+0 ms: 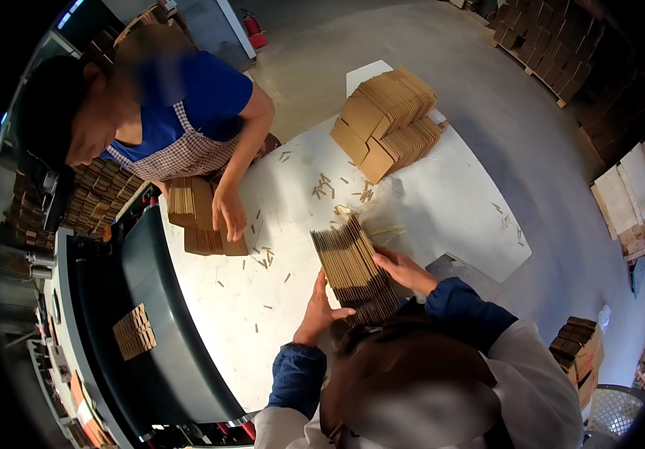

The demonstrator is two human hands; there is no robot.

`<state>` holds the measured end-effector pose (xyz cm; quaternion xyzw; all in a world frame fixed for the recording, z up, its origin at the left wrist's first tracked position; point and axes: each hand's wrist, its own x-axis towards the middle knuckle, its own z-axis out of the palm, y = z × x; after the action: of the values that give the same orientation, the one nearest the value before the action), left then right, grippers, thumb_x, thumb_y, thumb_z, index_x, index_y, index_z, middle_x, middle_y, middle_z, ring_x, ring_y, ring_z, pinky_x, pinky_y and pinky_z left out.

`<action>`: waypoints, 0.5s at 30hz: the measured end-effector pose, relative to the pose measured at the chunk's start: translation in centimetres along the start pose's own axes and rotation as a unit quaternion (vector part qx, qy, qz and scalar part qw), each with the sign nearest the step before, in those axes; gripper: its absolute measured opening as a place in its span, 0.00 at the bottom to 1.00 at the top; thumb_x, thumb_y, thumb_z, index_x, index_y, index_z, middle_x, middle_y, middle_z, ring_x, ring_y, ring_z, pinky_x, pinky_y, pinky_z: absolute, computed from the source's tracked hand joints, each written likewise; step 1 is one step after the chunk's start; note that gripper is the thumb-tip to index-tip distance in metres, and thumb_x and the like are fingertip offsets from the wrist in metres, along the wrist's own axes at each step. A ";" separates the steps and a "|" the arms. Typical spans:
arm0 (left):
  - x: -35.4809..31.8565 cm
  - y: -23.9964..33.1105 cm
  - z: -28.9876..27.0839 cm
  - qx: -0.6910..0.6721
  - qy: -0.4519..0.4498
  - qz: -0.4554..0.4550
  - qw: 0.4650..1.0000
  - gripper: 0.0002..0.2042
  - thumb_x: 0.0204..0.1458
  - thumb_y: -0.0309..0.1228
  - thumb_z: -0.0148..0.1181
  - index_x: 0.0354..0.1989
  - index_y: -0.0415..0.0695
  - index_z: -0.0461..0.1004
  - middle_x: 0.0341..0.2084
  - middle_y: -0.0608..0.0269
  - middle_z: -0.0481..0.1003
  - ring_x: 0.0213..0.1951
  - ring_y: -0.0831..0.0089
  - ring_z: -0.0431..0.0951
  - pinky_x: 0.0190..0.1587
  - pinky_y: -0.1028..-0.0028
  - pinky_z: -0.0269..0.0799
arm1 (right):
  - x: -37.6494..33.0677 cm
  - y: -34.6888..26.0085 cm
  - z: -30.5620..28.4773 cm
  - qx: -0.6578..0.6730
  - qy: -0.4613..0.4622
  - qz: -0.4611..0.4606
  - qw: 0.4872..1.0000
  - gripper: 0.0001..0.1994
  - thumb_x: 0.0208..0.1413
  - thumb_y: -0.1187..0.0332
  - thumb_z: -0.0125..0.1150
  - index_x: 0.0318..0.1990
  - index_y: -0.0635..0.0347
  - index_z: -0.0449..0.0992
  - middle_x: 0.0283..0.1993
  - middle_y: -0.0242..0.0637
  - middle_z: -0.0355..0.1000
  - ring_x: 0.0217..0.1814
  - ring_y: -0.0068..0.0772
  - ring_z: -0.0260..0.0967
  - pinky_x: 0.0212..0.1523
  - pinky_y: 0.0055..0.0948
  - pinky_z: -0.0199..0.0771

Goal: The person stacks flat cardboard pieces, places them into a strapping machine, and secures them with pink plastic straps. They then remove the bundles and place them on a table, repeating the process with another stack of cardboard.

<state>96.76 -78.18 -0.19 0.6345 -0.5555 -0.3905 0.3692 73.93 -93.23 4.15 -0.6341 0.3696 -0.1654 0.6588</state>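
A thick stack of folded brown cardboard pieces [358,271] stands on edge in front of me, its many thin edges facing up. My left hand [318,310] is pressed to the near left side of it, thumb resting over the edges. On the other side my right hand [406,271] grips the stack, so it is held between both palms. Past it on the white table [457,202] lie small cardboard scraps [323,187] and yellowish strips [388,230]. Farther off sits a larger pile of flat cardboard pieces [390,120].
At the left a co-worker in a checked apron [188,153] handles another cardboard stack [191,206]. Beside the table runs a dark conveyor belt [180,322] carrying a small cardboard bundle [135,331]. Loaded pallets [543,45] stand at the far right; a white basket [613,410] is at the lower right.
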 end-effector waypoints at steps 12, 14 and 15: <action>-0.3 4.3 -1.9 -0.057 0.056 -0.071 0.994 0.55 0.41 0.47 0.76 0.72 0.40 0.45 0.67 0.43 0.59 0.63 0.50 0.68 0.58 0.58 0.71 | 0.6 -2.6 -0.4 -0.128 -0.042 0.040 0.990 0.38 0.65 0.43 0.49 0.66 0.74 0.59 0.62 0.60 0.67 0.65 0.54 0.65 0.62 0.35 0.64; -1.2 5.5 -1.5 0.130 0.130 -0.001 0.983 0.45 0.41 0.45 0.75 0.65 0.38 0.58 0.56 0.42 0.68 0.56 0.45 0.71 0.57 0.59 0.70 | 0.3 -2.9 -0.2 -0.128 -0.029 0.040 0.991 0.38 0.65 0.44 0.49 0.66 0.73 0.58 0.61 0.60 0.68 0.65 0.54 0.65 0.62 0.35 0.65; -1.9 6.8 -2.1 0.190 0.167 0.036 0.967 0.41 0.41 0.43 0.76 0.61 0.39 0.62 0.53 0.44 0.70 0.54 0.47 0.71 0.56 0.59 0.70 | 0.4 -1.7 -0.3 -0.140 -0.010 0.038 0.989 0.37 0.65 0.44 0.49 0.67 0.72 0.58 0.61 0.59 0.68 0.65 0.53 0.65 0.62 0.35 0.65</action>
<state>95.70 -76.96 6.98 0.7290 -0.5720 -0.1528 0.3436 74.43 -93.92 5.70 -0.7071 0.4065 -0.0800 0.5731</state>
